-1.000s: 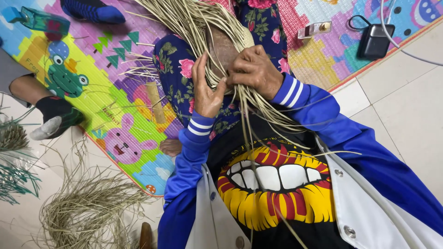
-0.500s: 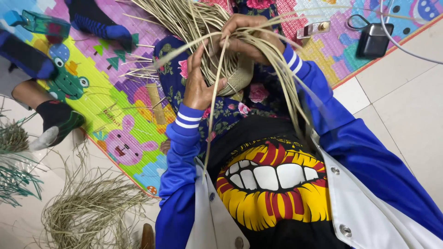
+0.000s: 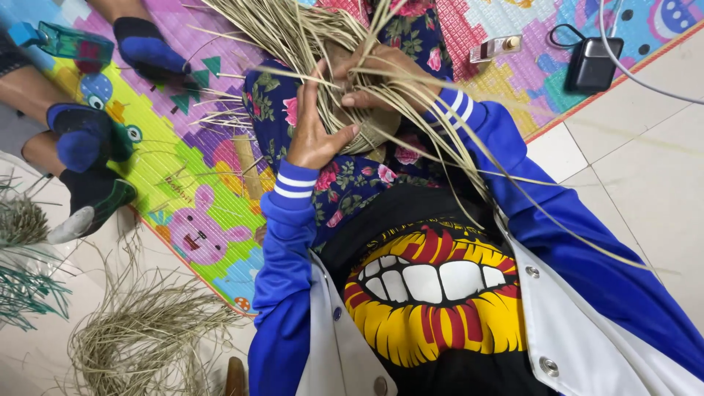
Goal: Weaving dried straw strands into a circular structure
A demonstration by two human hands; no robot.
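A bundle of long pale straw strands [image 3: 293,33] fans out over my lap, joined to a round woven piece [image 3: 370,132] resting on my floral-trousered knees. My left hand [image 3: 315,125] grips the left side of the woven piece with strands running between its fingers. My right hand [image 3: 381,77] presses on the top of the piece, fingers curled over several strands. Loose strands trail down across my blue right sleeve [image 3: 513,183].
A colourful play mat [image 3: 183,198] lies under my legs. Another person's feet in dark socks [image 3: 84,136] rest at the left. A heap of loose straw [image 3: 139,337] and green stalks [image 3: 26,293] lie on the tiles. A black charger [image 3: 592,62] and a small bottle [image 3: 495,48] sit on the mat.
Both my hands have shifted down the straw onto the woven piece. The other person's feet have moved further in over the mat.
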